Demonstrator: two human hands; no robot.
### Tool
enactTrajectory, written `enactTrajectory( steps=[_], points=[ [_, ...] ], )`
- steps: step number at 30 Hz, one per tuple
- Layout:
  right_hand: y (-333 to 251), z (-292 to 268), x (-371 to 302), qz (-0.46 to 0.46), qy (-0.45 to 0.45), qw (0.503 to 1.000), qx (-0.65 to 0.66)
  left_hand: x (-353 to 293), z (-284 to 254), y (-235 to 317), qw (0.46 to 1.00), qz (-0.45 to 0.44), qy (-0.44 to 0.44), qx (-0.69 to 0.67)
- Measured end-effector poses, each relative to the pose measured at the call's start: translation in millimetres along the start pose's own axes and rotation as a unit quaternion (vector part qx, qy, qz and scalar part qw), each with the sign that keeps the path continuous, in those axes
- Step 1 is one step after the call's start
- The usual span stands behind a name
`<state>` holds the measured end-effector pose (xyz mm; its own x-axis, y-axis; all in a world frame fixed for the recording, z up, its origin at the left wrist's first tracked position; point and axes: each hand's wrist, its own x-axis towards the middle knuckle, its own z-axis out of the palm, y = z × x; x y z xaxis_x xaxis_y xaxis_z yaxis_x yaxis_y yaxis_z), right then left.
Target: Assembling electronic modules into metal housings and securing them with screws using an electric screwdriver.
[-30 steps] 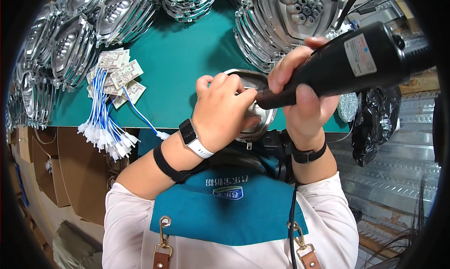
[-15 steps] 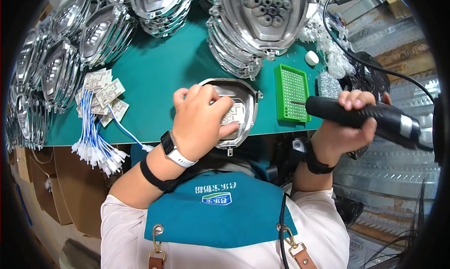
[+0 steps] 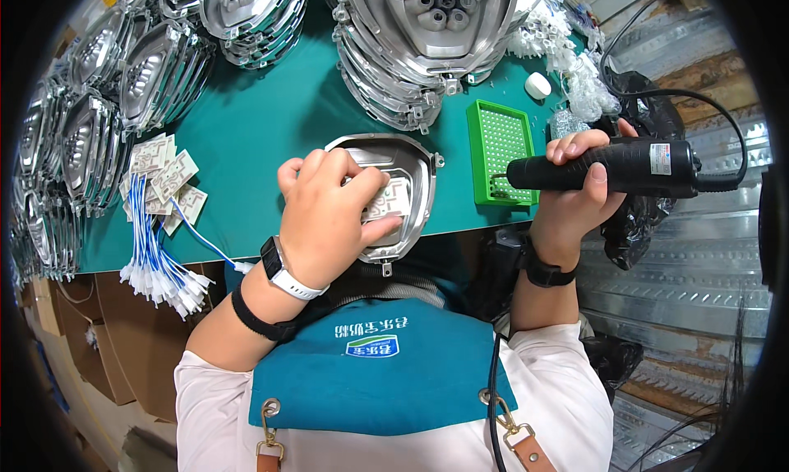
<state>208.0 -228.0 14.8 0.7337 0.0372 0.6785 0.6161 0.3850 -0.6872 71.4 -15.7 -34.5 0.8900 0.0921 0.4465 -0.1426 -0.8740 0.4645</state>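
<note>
My left hand (image 3: 325, 201) is curled over a metal lamp housing (image 3: 427, 193) at the table's front edge. Its thumb and fingers grip a small white circuit board (image 3: 393, 199) inside the housing; the palm side is hidden. In my right hand (image 3: 579, 176) is a black electric screwdriver (image 3: 625, 166), lying nearly level with its bit to the left. The bit's tip is over the near end of a green perforated screw tray (image 3: 503, 143). Whether a screw sits on the tip is too small to tell.
Stacked metal housings (image 3: 394, 86) stand at the back, with more housings (image 3: 156, 78) along the left. White boards with blue-white wires (image 3: 160, 225) overhang the front edge at left. A white round cap (image 3: 537, 86) and a black plastic bag (image 3: 641, 119) lie at right.
The screwdriver has swung more level, and its bit has come down toward the tray's near end. My left hand keeps its grip on the board. The whole view has shifted slightly.
</note>
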Motion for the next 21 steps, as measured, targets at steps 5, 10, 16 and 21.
enactTrajectory(
  steps=[5, 10, 16, 21],
  points=[
    [4.2, -2.5, 10.2, 0.038, -0.153, 0.986, 0.06, -0.8, 0.6, -0.3, 1.0, -0.008, -0.019, 0.007],
    [6.8, -1.7, 15.0, 0.05, -0.177, 0.981, 0.06, 0.0, 0.6, 0.1, 1.0, -0.002, -0.006, 0.004],
    [9.1, 0.7, 18.8, 0.064, -0.209, 0.974, 0.064, -0.4, -0.4, -0.1, 1.0, -0.005, -0.01, 0.005],
    [9.0, -1.2, 19.7, 0.05, -0.227, 0.97, 0.075, 1.1, 0.1, -0.4, 1.0, -0.009, -0.022, 0.003]
  ],
)
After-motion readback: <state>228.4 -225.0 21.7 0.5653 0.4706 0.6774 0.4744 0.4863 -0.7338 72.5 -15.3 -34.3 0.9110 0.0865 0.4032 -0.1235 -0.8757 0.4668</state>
